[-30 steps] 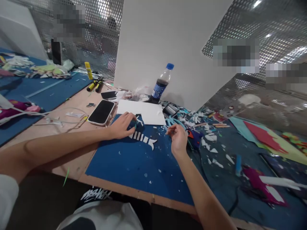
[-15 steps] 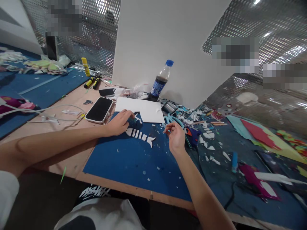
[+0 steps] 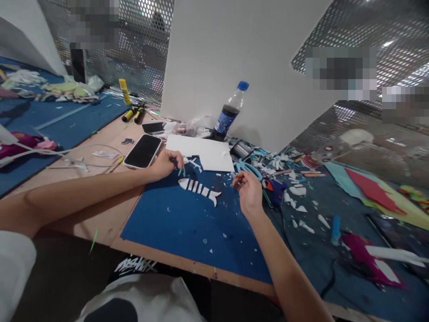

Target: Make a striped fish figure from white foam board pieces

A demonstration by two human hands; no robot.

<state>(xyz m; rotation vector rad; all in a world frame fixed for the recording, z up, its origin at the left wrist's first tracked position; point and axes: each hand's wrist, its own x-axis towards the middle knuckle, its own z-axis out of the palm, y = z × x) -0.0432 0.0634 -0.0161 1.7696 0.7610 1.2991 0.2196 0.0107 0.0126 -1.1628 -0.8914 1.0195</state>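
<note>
A white fish shape (image 3: 183,183), cut into a head, several strips and a tail (image 3: 214,197), lies on the blue mat (image 3: 187,232). Above its head is my left hand (image 3: 166,163), fingers bent down and drawn together. Thin blue-green slivers show at those fingertips; what they are is unclear. To the right of the tail, my right hand (image 3: 250,192) hovers with fingers curled and pinched; anything inside is too small to make out. Thin white pieces (image 3: 195,164) lie beyond the fish, beside a white sheet (image 3: 201,147) with a notched edge.
A phone (image 3: 143,151) lies left of the mat, near a cable. A drink bottle (image 3: 231,111) stands behind the white sheet. Light-blue-handled scissors (image 3: 248,169), a dark blue tool (image 3: 275,191) and white scraps (image 3: 297,191) crowd the right. Pliers (image 3: 134,113) lie at the back left.
My left hand has drawn back a little from the thin white pieces, and its fingers now point down with the blue-green slivers showing. My right hand stays nearly still. The view has shifted slightly.
</note>
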